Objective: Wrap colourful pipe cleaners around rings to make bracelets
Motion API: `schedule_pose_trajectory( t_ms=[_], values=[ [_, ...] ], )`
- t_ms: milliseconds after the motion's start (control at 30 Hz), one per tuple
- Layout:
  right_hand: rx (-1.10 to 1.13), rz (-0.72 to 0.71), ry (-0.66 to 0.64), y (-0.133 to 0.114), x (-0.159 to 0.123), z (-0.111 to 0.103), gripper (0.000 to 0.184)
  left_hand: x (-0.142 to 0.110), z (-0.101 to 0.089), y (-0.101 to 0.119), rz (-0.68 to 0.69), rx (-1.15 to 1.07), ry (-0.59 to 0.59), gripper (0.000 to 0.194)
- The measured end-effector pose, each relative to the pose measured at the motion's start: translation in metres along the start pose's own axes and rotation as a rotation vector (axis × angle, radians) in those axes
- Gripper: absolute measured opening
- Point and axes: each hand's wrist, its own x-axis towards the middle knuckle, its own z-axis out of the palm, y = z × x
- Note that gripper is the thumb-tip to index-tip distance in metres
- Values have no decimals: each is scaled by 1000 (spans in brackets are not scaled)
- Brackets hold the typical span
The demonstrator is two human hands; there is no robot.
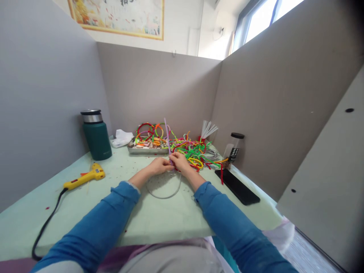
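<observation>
A thin grey hoop (162, 198) hangs below my two hands, which meet at its top over the middle of the table. My left hand (159, 166) is closed in a pinch on the hoop's top, its fingertips partly hidden. Pressed close beside it, my right hand (180, 163) pinches a purple pipe cleaner (167, 132). The long free end of the pipe cleaner stands up above my fingers. Where it meets the hoop, my fingertips cover most of the join.
Behind my hands are a metal tray (148, 151) with wrapped hoops and a tangle of coloured pipe cleaners (193, 149). A yellow glue gun (85, 178) and green flask (97, 138) stand left. A black phone (239, 187) and clear bottle (233, 148) are right.
</observation>
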Motion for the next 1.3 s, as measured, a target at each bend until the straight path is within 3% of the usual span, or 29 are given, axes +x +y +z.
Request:
schedule_pose_trajectory(
  t_ms=[333,767,967,1300],
  values=[
    [81,67,17,-7,-5,1,14,2,1,-1,-15,53,21,34],
    [265,197,17,-5,-1,-2,27,1,-1,3,112,-45,41,31],
    [288,197,9,-7,-2,-3,29,-2,-2,7,134,55,88,32],
    [153,70,-181,-10,-8,-2,31,-3,-6,6,32,147,128,39]
  ],
)
